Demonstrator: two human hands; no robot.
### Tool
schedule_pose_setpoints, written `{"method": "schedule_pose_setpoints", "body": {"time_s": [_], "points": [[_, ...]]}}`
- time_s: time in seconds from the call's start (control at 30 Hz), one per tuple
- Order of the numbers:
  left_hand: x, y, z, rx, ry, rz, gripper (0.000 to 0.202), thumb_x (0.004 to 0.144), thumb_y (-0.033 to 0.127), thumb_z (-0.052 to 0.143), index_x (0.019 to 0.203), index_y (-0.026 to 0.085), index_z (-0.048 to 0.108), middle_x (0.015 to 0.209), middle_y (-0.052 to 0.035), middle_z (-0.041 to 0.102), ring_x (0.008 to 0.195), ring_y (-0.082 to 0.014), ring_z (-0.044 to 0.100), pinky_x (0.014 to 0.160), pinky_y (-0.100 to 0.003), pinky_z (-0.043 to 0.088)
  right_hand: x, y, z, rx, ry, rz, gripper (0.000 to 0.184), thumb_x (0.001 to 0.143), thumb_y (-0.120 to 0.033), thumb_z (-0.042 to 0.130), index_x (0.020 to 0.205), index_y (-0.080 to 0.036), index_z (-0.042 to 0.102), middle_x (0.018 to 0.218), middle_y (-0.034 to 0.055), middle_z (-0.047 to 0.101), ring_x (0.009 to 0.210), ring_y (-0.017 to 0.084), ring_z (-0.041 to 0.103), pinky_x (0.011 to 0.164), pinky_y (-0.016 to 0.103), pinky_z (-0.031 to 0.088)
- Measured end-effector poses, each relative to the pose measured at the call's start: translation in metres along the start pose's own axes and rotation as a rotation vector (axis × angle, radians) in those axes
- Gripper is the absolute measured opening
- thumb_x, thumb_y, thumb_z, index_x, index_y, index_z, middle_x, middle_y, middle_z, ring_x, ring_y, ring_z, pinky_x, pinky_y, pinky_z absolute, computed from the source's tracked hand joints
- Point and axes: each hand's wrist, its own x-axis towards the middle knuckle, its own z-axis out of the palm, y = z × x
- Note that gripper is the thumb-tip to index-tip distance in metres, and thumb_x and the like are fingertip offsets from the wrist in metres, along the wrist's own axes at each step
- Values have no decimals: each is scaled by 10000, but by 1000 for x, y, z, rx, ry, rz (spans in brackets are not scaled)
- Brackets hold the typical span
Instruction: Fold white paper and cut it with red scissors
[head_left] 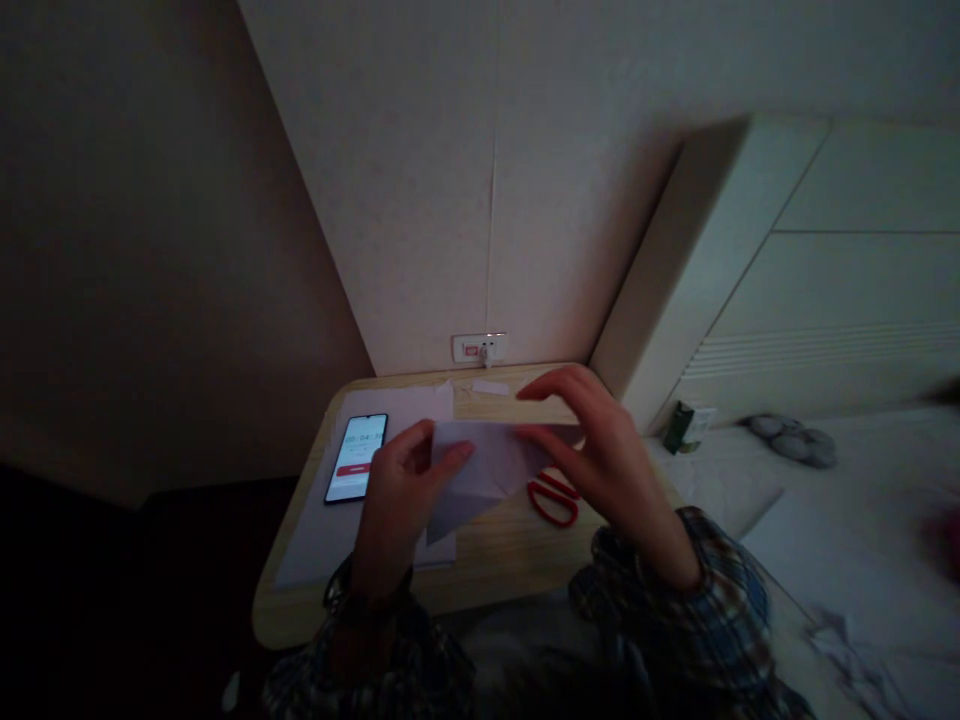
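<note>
A folded sheet of white paper (484, 465) is held up over the small wooden table (495, 575). My left hand (397, 490) pinches its left edge, with the thumb lying on the near face. At the paper's right end is my right hand (600, 440), its thumb against the upper edge and its index finger arched well apart from the thumb. Red-handled scissors (553, 500) lie on the table below my right hand, their blades hidden behind the paper and hand. Left of my left hand, a lit phone (356, 458) showing a timer rests on white sheets (307, 530).
A small paper strip (490, 388) lies at the table's back edge. Above it, a wall socket (478, 348) has a plug in it. To the right stand a headboard (750, 250) and a bed with a small green box (679, 428) and a grey cushioned object (791, 440).
</note>
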Motion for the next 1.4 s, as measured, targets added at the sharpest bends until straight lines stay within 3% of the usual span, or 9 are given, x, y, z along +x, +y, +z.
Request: {"method": "schedule_pose_setpoints", "body": {"time_s": [0.07, 0.13, 0.33, 0.43, 0.7, 0.87, 1.0, 1.17, 1.4], "points": [[1, -3, 0, -125, 135, 43, 142, 637, 225, 742, 731, 167, 652, 721, 34, 677, 694, -111, 603, 658, -198, 467, -5, 4, -3, -35, 260, 97, 181, 794, -210, 629, 962, -211, 562, 983, 70, 582, 953, 224, 542, 830, 374, 442], [1, -5, 1, -234, 212, 60, 151, 627, 217, 751, 739, 161, 666, 741, 22, 687, 704, -112, 606, 671, -202, 467, -12, 9, -1, 53, 350, 199, 243, 770, -249, 651, 985, -214, 546, 988, 66, 593, 928, 219, 560, 813, 386, 464], [-3, 1, 10, -417, 179, -2, 146, 622, 203, 755, 736, 160, 674, 757, 6, 697, 713, -121, 620, 669, -214, 479, -22, 10, 25, 483, -126, 387, 114, 799, -299, 598, 781, -187, 582, 758, 24, 641, 723, 167, 615, 653, 283, 492], [-5, 3, 11, -448, 133, -45, 150, 622, 206, 754, 724, 152, 657, 711, 10, 681, 661, -116, 609, 604, -208, 476, -20, 6, 29, 481, -91, 419, 202, 799, -289, 597, 631, -185, 557, 622, -4, 603, 634, 145, 591, 611, 252, 457], [-6, -1, 13, -463, 155, -49, 189, 637, 188, 744, 766, 152, 612, 705, 30, 640, 647, -99, 581, 586, -197, 459, -21, 1, 23, 513, -60, 366, 163, 832, -290, 537, 718, -184, 585, 678, 1, 620, 658, 140, 592, 603, 234, 451], [-8, -1, 15, -444, 146, -25, 155, 658, 187, 725, 714, 171, 581, 683, 44, 625, 626, -88, 561, 587, -189, 454, -21, -2, 24, 331, -78, 370, 172, 805, -294, 598, 684, -174, 581, 652, 0, 598, 637, 140, 563, 605, 240, 427], [-6, -3, 5, -337, 28, -83, 180, 627, 183, 747, 689, 173, 579, 663, 53, 619, 607, -82, 553, 586, -181, 449, -20, -1, 20, 253, -53, 357, 243, 822, -288, 580, 610, -177, 537, 579, -23, 536, 573, 122, 516, 555, 228, 382], [-4, -1, -7, -76, -206, -131, 226, 618, 226, 757, 813, 184, 651, 738, 24, 672, 696, -131, 603, 614, -208, 472, -20, 1, 11, 295, -182, 326, 225, 823, -276, 577, 623, -175, 567, 567, -30, 536, 541, 108, 494, 503, 210, 367], [-8, 5, -6, 16, -200, -134, 286, 617, 292, 766, 869, 193, 676, 767, 10, 717, 679, -146, 632, 597, -215, 496, -17, -6, 8, 352, -250, 343, 261, 838, -273, 547, 595, -179, 534, 511, -50, 460, 469, 93, 453, 445, 200, 341]]}}
